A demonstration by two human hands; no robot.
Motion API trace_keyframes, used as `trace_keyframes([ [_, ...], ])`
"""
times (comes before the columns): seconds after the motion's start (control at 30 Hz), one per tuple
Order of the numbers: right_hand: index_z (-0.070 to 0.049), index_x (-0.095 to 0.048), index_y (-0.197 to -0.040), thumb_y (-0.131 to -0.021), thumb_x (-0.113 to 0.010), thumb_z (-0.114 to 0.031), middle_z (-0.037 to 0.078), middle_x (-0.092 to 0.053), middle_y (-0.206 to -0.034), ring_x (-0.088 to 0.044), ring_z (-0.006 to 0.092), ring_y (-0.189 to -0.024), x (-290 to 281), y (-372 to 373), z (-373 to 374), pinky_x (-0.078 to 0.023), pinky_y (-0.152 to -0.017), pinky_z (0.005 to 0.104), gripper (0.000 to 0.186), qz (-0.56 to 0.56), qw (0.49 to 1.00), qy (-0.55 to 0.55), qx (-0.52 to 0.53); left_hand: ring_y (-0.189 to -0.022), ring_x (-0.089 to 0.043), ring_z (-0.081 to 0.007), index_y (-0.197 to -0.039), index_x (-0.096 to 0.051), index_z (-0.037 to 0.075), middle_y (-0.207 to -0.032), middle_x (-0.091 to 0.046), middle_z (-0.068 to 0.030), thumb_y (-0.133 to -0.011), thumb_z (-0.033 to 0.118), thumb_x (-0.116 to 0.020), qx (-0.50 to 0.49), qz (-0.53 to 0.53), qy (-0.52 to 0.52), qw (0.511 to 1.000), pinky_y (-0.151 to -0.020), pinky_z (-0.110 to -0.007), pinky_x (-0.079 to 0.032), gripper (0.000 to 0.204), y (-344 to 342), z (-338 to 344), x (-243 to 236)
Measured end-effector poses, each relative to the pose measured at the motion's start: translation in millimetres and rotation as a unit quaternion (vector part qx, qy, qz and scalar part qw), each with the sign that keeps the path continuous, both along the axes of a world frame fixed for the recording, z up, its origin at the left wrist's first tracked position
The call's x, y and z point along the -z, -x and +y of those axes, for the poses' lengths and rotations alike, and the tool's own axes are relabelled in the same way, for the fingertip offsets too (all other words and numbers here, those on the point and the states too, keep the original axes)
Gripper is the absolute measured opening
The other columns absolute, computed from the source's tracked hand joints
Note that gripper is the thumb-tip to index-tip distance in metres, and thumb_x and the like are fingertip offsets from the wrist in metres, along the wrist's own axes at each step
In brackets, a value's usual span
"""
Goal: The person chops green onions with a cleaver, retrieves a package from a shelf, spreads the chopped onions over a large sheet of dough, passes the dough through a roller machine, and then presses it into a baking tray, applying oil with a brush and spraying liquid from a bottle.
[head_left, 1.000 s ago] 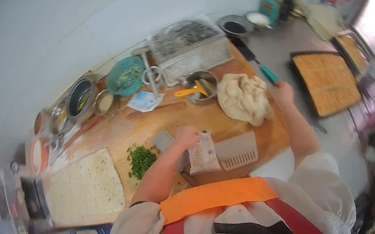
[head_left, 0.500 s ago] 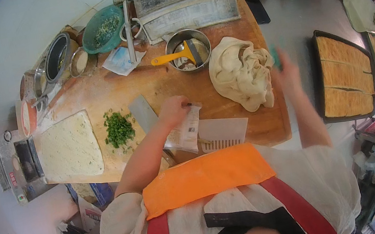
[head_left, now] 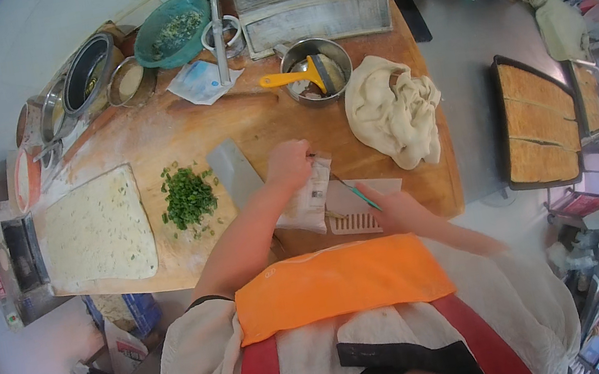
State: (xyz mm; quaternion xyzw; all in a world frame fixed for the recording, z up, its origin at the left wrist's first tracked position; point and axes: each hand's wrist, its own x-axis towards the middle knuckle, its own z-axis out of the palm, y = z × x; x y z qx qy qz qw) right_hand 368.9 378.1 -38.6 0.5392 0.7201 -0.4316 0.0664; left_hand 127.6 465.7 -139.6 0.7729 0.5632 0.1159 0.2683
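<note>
Two hands: I saw both working near the front of the wooden desk (head_left: 308, 120), the left hand (head_left: 288, 163) and the right hand (head_left: 394, 210) close about a white packet (head_left: 308, 203).
Packet: it stood between the left forearm and the slotted scraper (head_left: 365, 200); whether its bottom rested on the wood, I could not tell.
Left fingers: pinched narrow on the packet's top corner.
Right fingers: wrapped round the handle of a green-handled tool (head_left: 366, 197), whose thin dark tip pointed at the packet's right edge; touching or just apart, I could not tell.
Change: a moment earlier the right hand was out by the desk's right edge, past the dough heap (head_left: 394, 114); it had since swung inward with the tool, while the left kept its pinch. I judged that the work had drawn together at the packet.
Near edge: the orange apron top (head_left: 339, 283) hid part of the desk's front edge, leaving me little depth there.
Left margin: a broad grey blade (head_left: 234, 172) lay just beside the left forearm, chopped greens (head_left: 188, 196) beyond it.
Far room: wood showed between the left hand and the steel pot (head_left: 321, 96), my widest stretch for moving.
</note>
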Motion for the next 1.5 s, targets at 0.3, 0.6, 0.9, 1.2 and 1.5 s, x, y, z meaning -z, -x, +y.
trace_keyframes([
  [0.3,-0.011,-0.063,-0.117,-0.082,-0.070,-0.028,0.020,-0.065,-0.081,-0.064,0.0380,-0.078,-30.7,56.1,24.8,-0.050,-0.068,0.0452,0.039,0.066,0.913,-0.402,-0.003,-0.082,-0.061,-0.0352,-0.086,-0.059,0.007,-0.083,-0.062,-0.0135,-0.079,0.012,-0.068,0.087,-0.193,-0.148,0.966,-0.072,-0.045,-0.049,0.012,32.4,-64.6,-77.7],
  [0.6,-0.003,-0.063,-0.069,-0.084,-0.065,-0.018,0.013,-0.055,-0.056,-0.051,0.0251,-0.050,-103.8,130.5,-39.3,-0.039,-0.049,0.0340,0.021,0.176,0.983,-0.046,-0.031,-0.073,-0.062,-0.0312,-0.087,-0.058,0.008,-0.078,-0.060,-0.0104,-0.078,0.013,-0.069,0.212,-0.286,-0.182,0.917,-0.062,-0.041,-0.049,0.014,92.8,-139.7,-114.5],
  [0.9,-0.002,-0.066,-0.073,-0.088,-0.063,-0.018,0.009,-0.060,-0.061,-0.056,0.0167,-0.054,-172.2,180.7,-42.7,-0.039,-0.051,0.0284,0.022,0.319,0.899,0.037,-0.297,-0.064,-0.058,-0.0278,-0.084,-0.062,0.009,-0.069,-0.055,-0.0082,-0.079,0.015,-0.070,-0.089,-0.088,-0.296,0.947,-0.055,-0.038,-0.048,0.012,206.3,-226.1,-177.2],
  [1.2,-0.004,-0.070,-0.110,-0.080,-0.070,-0.031,0.017,-0.071,-0.092,-0.067,0.0331,-0.086,70.5,348.1,-118.4,-0.052,-0.076,0.0401,0.040,-0.004,0.841,0.175,-0.512,-0.061,-0.059,-0.0281,-0.081,-0.067,0.006,-0.065,-0.059,-0.0096,-0.078,0.006,-0.071,-0.432,0.010,-0.332,0.838,-0.054,-0.036,-0.046,0.005,332.8,-367.3,-196.3],
  [1.5,-0.002,-0.041,-0.141,-0.077,-0.073,-0.026,0.024,-0.054,-0.130,-0.055,0.0383,-0.114,76.5,529.2,-174.3,-0.044,-0.098,0.0408,0.076,0.123,0.803,-0.034,-0.582,-0.055,-0.057,-0.0260,-0.079,-0.067,0.003,-0.063,-0.059,-0.0101,-0.079,0.006,-0.073,-0.451,0.007,-0.323,0.832,-0.050,-0.034,-0.043,0.006,434.7,-466.3,-181.0],
])
